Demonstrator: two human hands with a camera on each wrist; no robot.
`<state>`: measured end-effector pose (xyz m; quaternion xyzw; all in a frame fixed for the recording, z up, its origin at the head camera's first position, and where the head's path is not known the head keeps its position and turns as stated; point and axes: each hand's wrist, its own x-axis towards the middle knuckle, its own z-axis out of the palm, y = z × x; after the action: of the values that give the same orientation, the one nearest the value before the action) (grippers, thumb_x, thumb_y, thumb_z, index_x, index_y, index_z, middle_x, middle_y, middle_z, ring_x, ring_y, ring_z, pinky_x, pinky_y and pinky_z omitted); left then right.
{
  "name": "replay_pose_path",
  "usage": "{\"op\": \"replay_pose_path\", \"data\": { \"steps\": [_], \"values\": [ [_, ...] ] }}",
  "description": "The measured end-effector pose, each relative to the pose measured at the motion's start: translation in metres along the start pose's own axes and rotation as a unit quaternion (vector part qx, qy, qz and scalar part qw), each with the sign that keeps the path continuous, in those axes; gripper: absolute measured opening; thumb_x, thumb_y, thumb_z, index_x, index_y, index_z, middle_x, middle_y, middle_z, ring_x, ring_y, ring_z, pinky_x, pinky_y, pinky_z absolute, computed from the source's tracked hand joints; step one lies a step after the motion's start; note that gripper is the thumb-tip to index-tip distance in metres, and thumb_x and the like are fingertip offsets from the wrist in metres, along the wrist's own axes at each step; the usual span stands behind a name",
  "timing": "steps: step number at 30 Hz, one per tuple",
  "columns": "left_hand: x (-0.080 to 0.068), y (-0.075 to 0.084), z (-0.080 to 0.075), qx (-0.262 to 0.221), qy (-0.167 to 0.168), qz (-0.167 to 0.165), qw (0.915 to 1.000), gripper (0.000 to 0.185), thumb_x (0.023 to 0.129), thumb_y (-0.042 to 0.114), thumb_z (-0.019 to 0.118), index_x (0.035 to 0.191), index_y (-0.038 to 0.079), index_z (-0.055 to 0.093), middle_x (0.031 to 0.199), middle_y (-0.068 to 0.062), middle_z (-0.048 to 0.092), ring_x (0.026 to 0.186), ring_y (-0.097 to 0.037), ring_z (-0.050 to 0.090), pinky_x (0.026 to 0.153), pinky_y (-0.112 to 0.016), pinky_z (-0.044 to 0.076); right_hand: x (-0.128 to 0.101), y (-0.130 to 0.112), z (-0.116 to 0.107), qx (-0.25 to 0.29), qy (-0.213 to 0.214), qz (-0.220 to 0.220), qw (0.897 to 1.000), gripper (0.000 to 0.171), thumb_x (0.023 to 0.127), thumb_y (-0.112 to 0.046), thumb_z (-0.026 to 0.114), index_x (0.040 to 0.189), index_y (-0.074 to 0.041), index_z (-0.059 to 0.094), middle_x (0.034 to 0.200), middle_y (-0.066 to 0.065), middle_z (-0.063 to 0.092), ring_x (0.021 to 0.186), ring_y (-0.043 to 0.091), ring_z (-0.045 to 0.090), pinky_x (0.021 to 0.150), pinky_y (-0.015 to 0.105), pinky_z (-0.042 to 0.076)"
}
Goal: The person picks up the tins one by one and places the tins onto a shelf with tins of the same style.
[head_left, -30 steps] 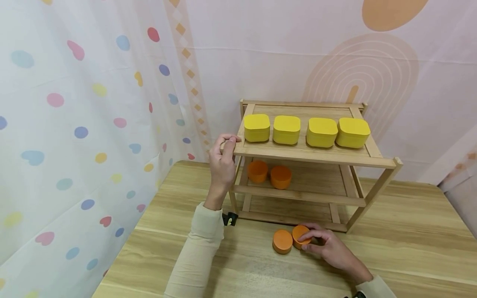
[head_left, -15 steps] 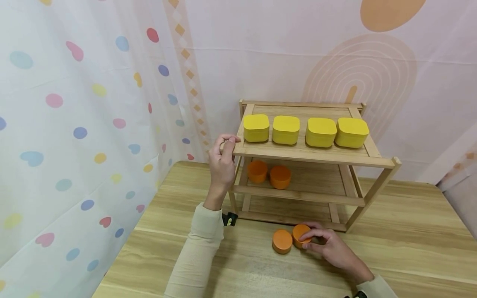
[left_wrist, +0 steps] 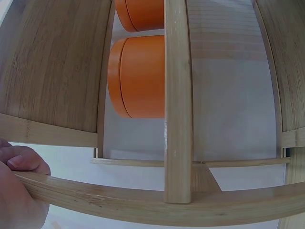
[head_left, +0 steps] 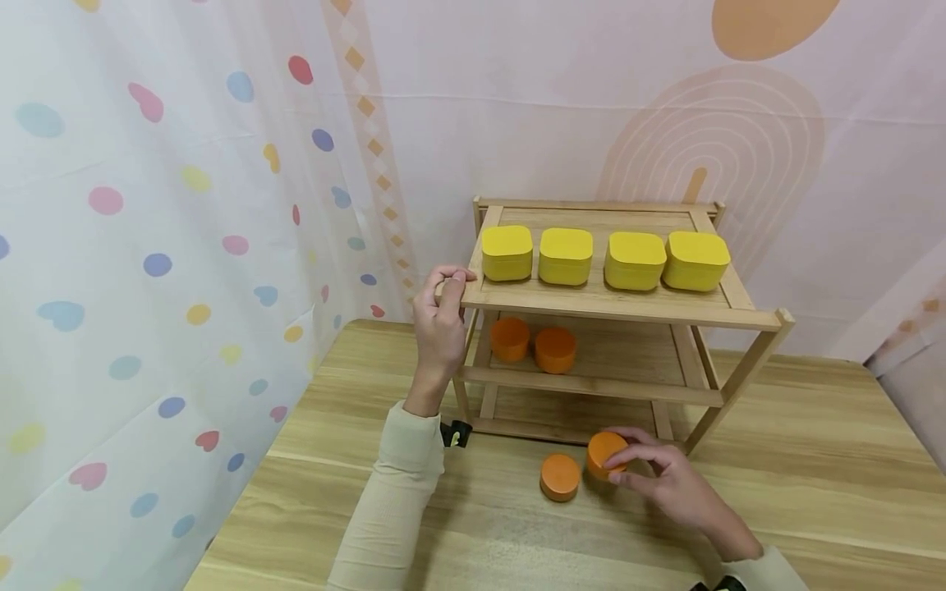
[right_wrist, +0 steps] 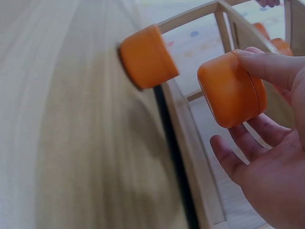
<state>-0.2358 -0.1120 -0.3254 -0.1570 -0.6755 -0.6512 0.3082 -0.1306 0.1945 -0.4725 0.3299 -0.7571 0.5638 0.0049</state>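
My right hand (head_left: 668, 480) pinches a round orange container (head_left: 606, 453) between thumb and fingers. The right wrist view shows this orange container (right_wrist: 231, 90) held off the tabletop. A second orange container (head_left: 560, 478) stands on the table just left of it. My left hand (head_left: 442, 320) grips the front left corner of the wooden shelf rack (head_left: 606, 305); in the left wrist view only part of the left hand (left_wrist: 21, 186) shows at the rail. On the rack's middle tier, at the left, stand two more orange containers (head_left: 510, 339).
Several yellow square containers (head_left: 565, 256) line the rack's top tier. The rack stands on a wood-grain table (head_left: 805, 492), its right front post (head_left: 739, 386) close beyond my right hand. A patterned curtain (head_left: 517, 98) hangs behind and to the left.
My right hand has lifted the orange container off the table and moved it slightly right and toward the rack. The left hand keeps its place on the rack's corner.
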Motion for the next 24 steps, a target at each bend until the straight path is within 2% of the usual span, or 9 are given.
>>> {"op": "replay_pose_path", "data": {
  "steps": [6,12,24],
  "values": [
    [0.000,0.000,-0.001,0.004,0.002,0.000,1.0000,0.030,0.102,0.022,0.045,0.096,0.000,0.064,0.054,0.003,0.036,0.044,-0.012,0.026,0.044,-0.023,0.023,0.001,-0.010,-0.006,-0.021,0.004,0.001,1.000,0.024,0.088,0.004,0.068,0.103,-0.014,0.074,0.134,0.024,0.052,0.120,0.003,0.052,0.096,0.020,0.045],
    [0.000,-0.001,0.000,0.007,0.002,0.004,1.0000,0.030,0.103,0.022,0.045,0.096,0.000,0.064,0.056,0.003,0.037,0.045,-0.012,0.027,0.044,-0.023,0.024,0.003,-0.018,-0.010,-0.027,0.000,0.005,1.000,0.024,0.088,0.004,0.068,0.102,-0.013,0.074,0.135,0.026,0.050,0.122,0.001,0.050,0.096,0.019,0.045],
    [0.001,0.001,0.000,0.008,0.003,0.006,1.0000,0.030,0.103,0.022,0.045,0.095,0.000,0.064,0.053,0.003,0.035,0.043,-0.011,0.025,0.042,-0.023,0.023,0.016,-0.037,-0.015,-0.039,-0.005,-0.055,0.998,0.030,0.084,0.009,0.071,0.102,-0.014,0.075,0.137,0.017,0.055,0.125,0.006,0.050,0.097,0.017,0.043]
  ]
}}
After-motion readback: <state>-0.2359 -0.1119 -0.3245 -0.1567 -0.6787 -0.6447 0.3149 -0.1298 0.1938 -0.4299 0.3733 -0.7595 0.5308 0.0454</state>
